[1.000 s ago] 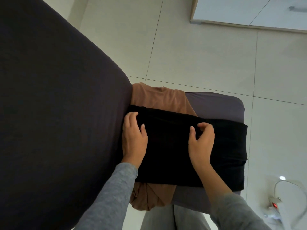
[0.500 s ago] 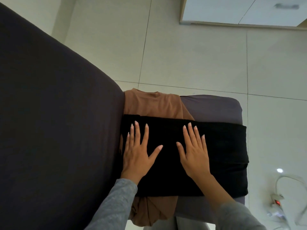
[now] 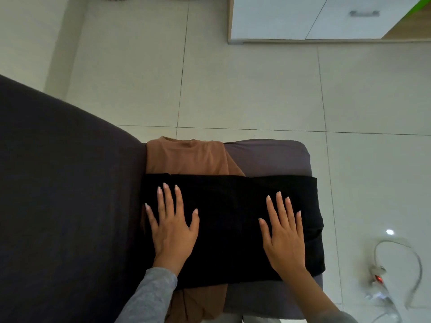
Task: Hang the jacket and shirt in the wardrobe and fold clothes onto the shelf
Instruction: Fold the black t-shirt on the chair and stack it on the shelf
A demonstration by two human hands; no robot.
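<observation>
A folded black garment [image 3: 228, 220] lies across a grey cushioned seat [image 3: 270, 157], on top of a brown garment [image 3: 189, 157] that shows above and below it. My left hand [image 3: 172, 227] lies flat on the left part of the black garment, fingers spread and straight. My right hand [image 3: 283, 231] presses flat on its right part, fingers straight too. Neither hand grips the cloth.
A large dark grey upholstered surface [image 3: 65, 206] fills the left side. The white wardrobe [image 3: 307, 17] stands at the top right on the tiled floor [image 3: 245, 89]. A white power strip with cable [image 3: 382, 278] lies on the floor at the right.
My right hand has uncurled and both hands have flattened on the black garment, then slid apart, the right hand toward the garment's right end. The view has tilted up toward the wardrobe.
</observation>
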